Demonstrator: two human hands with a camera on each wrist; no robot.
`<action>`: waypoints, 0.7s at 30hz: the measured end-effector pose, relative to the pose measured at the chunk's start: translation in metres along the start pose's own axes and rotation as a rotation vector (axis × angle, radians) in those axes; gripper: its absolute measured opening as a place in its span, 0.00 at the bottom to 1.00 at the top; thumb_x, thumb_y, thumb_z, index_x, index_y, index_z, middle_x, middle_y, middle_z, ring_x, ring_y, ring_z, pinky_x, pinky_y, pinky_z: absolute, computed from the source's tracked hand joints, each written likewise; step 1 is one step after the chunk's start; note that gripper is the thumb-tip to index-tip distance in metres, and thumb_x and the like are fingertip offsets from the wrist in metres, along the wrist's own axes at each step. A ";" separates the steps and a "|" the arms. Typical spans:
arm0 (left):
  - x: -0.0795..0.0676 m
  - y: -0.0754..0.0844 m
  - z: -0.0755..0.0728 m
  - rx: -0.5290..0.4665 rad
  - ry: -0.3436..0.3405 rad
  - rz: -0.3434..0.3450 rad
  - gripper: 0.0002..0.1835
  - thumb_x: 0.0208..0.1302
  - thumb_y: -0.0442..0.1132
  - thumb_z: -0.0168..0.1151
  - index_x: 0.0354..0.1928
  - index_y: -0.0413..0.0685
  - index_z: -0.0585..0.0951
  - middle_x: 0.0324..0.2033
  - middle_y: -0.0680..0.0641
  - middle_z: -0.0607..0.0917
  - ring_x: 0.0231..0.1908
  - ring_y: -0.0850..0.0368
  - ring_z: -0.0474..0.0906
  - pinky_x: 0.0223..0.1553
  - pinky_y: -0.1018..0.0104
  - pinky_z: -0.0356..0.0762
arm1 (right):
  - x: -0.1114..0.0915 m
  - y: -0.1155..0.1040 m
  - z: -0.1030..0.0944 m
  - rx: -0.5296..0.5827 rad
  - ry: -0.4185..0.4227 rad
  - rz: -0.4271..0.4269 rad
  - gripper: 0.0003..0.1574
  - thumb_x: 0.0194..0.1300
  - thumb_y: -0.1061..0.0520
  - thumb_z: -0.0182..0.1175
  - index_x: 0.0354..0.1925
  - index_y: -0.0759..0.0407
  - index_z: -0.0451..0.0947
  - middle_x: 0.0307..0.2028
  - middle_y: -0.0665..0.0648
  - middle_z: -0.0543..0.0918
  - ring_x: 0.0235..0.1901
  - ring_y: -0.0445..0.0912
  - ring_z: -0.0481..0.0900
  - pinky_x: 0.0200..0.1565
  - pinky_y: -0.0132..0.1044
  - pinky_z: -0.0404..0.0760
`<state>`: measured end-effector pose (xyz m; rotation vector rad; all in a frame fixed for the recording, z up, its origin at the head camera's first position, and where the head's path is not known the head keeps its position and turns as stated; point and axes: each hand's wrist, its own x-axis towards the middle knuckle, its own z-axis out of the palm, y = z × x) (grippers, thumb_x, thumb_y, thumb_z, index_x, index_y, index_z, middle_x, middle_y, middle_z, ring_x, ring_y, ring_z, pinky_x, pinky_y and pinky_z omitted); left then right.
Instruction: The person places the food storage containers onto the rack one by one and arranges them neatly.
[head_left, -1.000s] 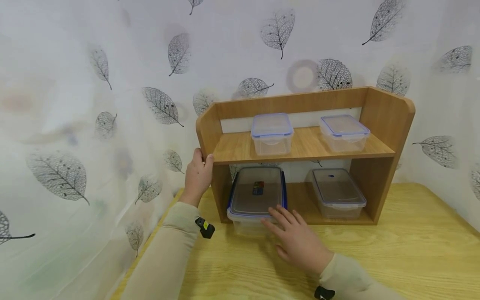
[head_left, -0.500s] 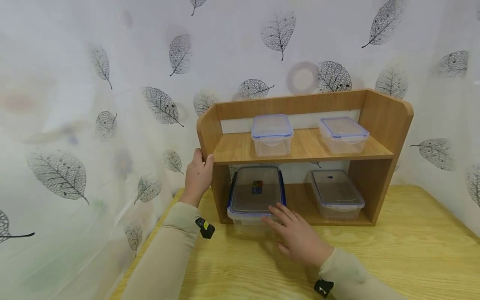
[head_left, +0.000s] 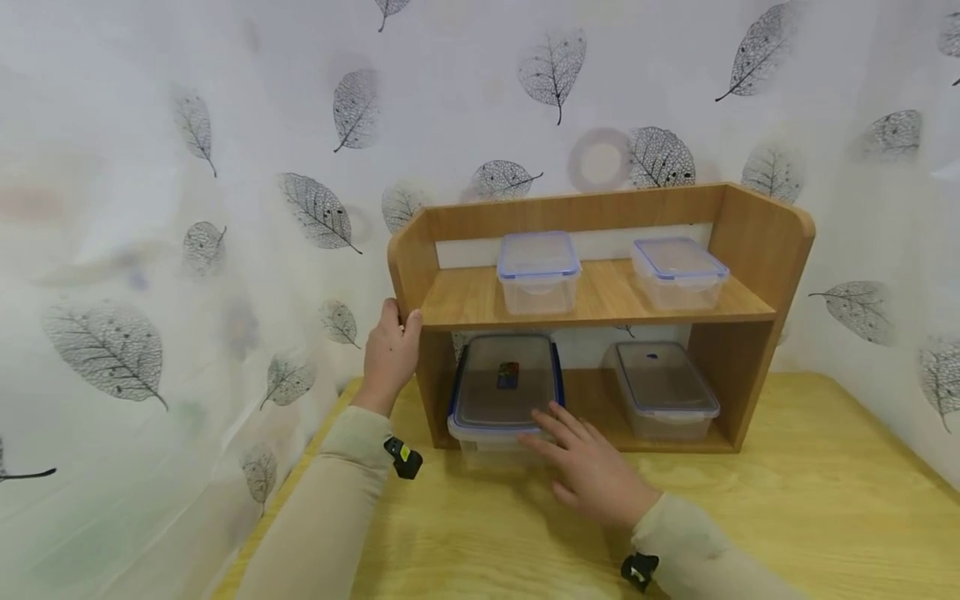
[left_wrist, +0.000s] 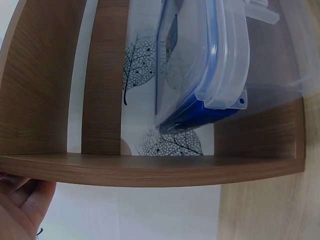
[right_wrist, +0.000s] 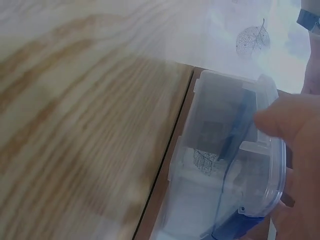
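Note:
A large clear food container with blue side clasps sits at the left of the lower compartment of the wooden shelf. Its front end sticks out past the shelf's front edge. My right hand has its fingers spread over the container's front right corner, fingertips at the lid's edge. In the right wrist view the thumb lies before the front of the container. My left hand holds the shelf's left side panel at its front edge, and the left wrist view shows its fingers against the panel's outer face.
Two smaller clear containers with blue-rimmed lids, one left and one right, stand on the upper board. Another lidded container sits lower right. The shelf stands on a yellow wood-grain table before a leaf-patterned wall covering.
The whole scene shifts slightly left in the head view. Both hands and the containers keep nearly the same places relative to the shelf.

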<state>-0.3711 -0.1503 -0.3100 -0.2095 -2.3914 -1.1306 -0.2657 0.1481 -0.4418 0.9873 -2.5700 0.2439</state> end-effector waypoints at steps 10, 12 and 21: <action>-0.002 -0.011 -0.021 -0.041 -0.074 -0.005 0.28 0.79 0.60 0.43 0.64 0.46 0.66 0.63 0.35 0.76 0.63 0.37 0.73 0.62 0.40 0.72 | -0.009 0.002 -0.022 0.018 0.032 0.011 0.45 0.64 0.47 0.69 0.75 0.46 0.65 0.76 0.62 0.59 0.75 0.63 0.51 0.66 0.69 0.63; -0.005 -0.014 -0.025 -0.044 -0.105 -0.010 0.30 0.78 0.61 0.41 0.68 0.46 0.64 0.65 0.35 0.74 0.65 0.36 0.71 0.63 0.39 0.70 | -0.018 0.005 -0.029 0.010 0.032 0.037 0.46 0.63 0.46 0.69 0.75 0.46 0.65 0.76 0.62 0.58 0.75 0.63 0.51 0.65 0.70 0.63; -0.023 -0.014 -0.028 -0.062 -0.187 0.102 0.36 0.79 0.60 0.41 0.81 0.53 0.49 0.77 0.44 0.58 0.70 0.40 0.65 0.65 0.42 0.70 | -0.055 0.032 -0.064 -0.063 0.075 0.207 0.45 0.66 0.39 0.66 0.76 0.44 0.63 0.76 0.62 0.58 0.75 0.64 0.51 0.63 0.75 0.60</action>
